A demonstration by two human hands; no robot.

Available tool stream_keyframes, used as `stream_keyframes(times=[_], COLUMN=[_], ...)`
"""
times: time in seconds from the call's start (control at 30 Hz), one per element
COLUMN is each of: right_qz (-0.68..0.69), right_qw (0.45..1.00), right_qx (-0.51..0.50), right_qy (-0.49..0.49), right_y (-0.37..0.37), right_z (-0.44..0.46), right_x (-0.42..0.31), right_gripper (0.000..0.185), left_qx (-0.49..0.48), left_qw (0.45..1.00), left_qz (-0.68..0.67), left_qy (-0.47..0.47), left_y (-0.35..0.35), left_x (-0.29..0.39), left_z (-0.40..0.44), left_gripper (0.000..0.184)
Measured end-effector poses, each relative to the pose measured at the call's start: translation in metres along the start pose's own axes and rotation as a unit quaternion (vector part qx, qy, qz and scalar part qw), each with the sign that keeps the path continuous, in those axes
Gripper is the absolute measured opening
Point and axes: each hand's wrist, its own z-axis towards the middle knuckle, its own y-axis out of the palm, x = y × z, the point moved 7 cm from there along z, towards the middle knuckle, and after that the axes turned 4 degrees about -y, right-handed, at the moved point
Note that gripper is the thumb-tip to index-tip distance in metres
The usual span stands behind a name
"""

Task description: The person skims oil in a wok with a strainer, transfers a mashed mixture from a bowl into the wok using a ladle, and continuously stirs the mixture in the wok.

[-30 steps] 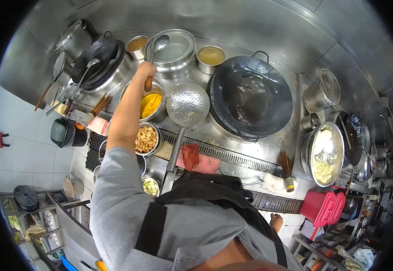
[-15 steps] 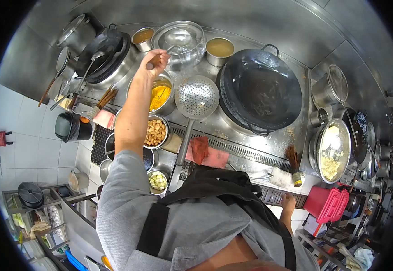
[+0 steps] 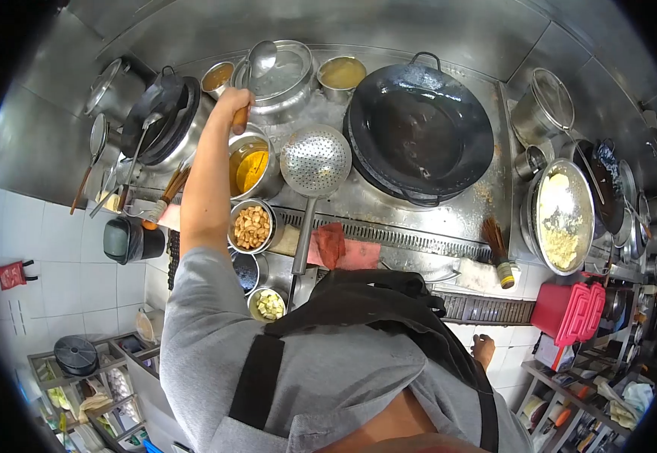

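Note:
My left hand (image 3: 235,103) is closed round the wooden handle of a ladle (image 3: 262,57). The ladle's bowl is over the left part of a wide metal pot (image 3: 283,112) of clear liquid. Just below the hand, a pot of yellow-orange liquid (image 3: 250,167) stands beside a perforated strainer (image 3: 315,158). A large dark wok (image 3: 419,136) sits on the stove to the right, with a little liquid shining in it. My right hand (image 3: 483,351) hangs low at my right side, its fingers loosely bent, with nothing visible in it.
Bowls of brown chunks (image 3: 252,226) and pale green pieces (image 3: 269,303) stand near my left arm. A brush (image 3: 499,253) and a red cloth (image 3: 330,243) lie along the front edge. A red bin (image 3: 566,313) and a large strainer bowl (image 3: 562,219) are at the right.
The ladle's bowl has moved left across the wide pot, and its handle has turned in my left hand. The view has shifted slightly. My right hand still hangs at my side.

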Motion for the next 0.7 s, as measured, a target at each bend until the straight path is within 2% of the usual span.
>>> stream_keyframes(times=[0.03, 0.07, 0.13, 0.2, 0.23, 0.27, 0.3, 0.33, 0.4, 0.47, 0.53, 0.57, 0.63, 0.67, 0.7], right_qz=[0.025, 0.051, 0.054, 0.060, 0.052, 0.049, 0.030, 0.014, 0.055, 0.074, 0.021, 0.034, 0.050, 0.057, 0.042], right_qw=[1.000, 0.998, 0.998, 0.998, 0.999, 0.999, 0.999, 0.999, 0.998, 0.996, 0.999, 0.998, 0.996, 0.996, 0.996], right_qx=[-0.004, -0.006, -0.008, -0.010, -0.010, -0.006, 0.006, 0.022, 0.008, 0.018, 0.018, 0.027, 0.005, 0.006, 0.017], right_qy=[0.015, 0.031, 0.031, 0.034, 0.012, -0.006, -0.022, -0.029, 0.033, 0.044, 0.037, 0.042, 0.069, 0.067, 0.073], right_y=[-0.002, -0.001, 0.008, 0.017, 0.020, 0.024, 0.025, 0.022, -0.006, -0.009, -0.016, -0.005, -0.004, -0.009, -0.012], right_z=[-0.013, -0.019, -0.020, -0.017, -0.013, -0.010, -0.006, -0.006, -0.022, -0.019, -0.017, -0.008, -0.006, -0.002, -0.001], right_x=[-0.007, -0.009, 0.000, 0.015, 0.020, 0.027, 0.033, 0.034, 0.011, 0.023, 0.026, 0.044, 0.054, 0.053, 0.055], right_gripper=[0.039, 0.039, 0.040, 0.041, 0.041, 0.042, 0.042, 0.041, 0.041, 0.041, 0.041, 0.039, 0.039, 0.039, 0.038], left_qx=[0.052, 0.049, 0.123, 0.115, 0.024, -0.073, -0.090, -0.106, -0.155, -0.196, -0.150, -0.158, -0.211, -0.212, -0.183], left_qw=[0.996, 0.996, 0.955, 0.957, 0.979, 0.984, 0.976, 0.877, 0.700, 0.682, 0.716, 0.715, 0.711, 0.713, 0.775], left_qz=[0.074, 0.079, 0.259, 0.257, 0.175, 0.092, -0.195, -0.458, -0.691, -0.703, -0.682, -0.681, -0.667, -0.665, -0.604], left_qy=[0.010, 0.012, 0.073, 0.066, 0.100, 0.137, 0.023, -0.102, -0.094, -0.037, -0.002, 0.015, -0.068, -0.062, -0.003], left_y=[-0.002, 0.002, 0.009, 0.021, 0.032, 0.046, 0.047, 0.058, 0.069, 0.075, 0.078, 0.077, 0.092, 0.096, 0.095], left_x=[-0.010, -0.004, 0.019, -0.015, -0.047, -0.045, -0.039, -0.040, -0.031, -0.010, 0.019, 0.044, 0.073, 0.094, 0.122], left_z=[0.026, 0.023, 0.007, 0.043, 0.077, 0.099, 0.100, 0.087, 0.094, 0.076, 0.058, 0.057, 0.053, 0.053, 0.056], left_gripper=[0.025, 0.025, 0.011, 0.009, 0.008, 0.008, 0.003, 0.002, 0.002, 0.007, 0.010, 0.010, 0.010, 0.010, 0.010])
